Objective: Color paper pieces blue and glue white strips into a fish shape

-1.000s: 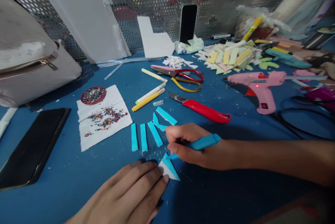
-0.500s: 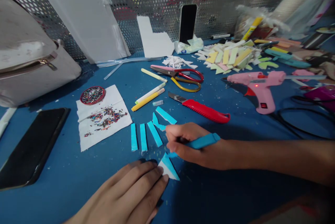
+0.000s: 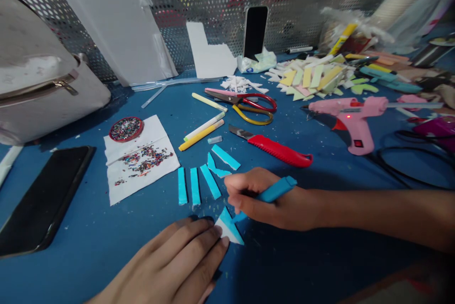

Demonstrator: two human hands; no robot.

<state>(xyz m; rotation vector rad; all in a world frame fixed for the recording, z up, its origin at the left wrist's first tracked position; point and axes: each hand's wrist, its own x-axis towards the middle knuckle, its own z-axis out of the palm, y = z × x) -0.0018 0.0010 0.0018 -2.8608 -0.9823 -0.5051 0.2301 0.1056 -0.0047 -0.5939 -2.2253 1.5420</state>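
In the head view my right hand (image 3: 265,199) is closed around a blue marker (image 3: 277,189), its tip down on a small white triangular piece (image 3: 227,234). One side of that triangle is coloured blue. My left hand (image 3: 181,254) lies flat on the table, fingers stretched out, with fingertips pressing the triangle's left edge; its thumb is mostly hidden. Just beyond the hands lie several blue strips (image 3: 195,186) and a bent blue piece (image 3: 216,169), close to my right knuckles.
Behind the strips are a red box cutter (image 3: 279,148) with blade out, scissors (image 3: 234,99) and yellow markers (image 3: 201,135). A pink glue gun (image 3: 350,112), its light on, is at right. Left are a paper sheet (image 3: 117,192) with glitter bits, a phone (image 3: 42,199) and a bag (image 3: 46,81).
The marker's tip has moved slightly right and down along the triangle's blue side. My left hand and the triangle have stayed in place.
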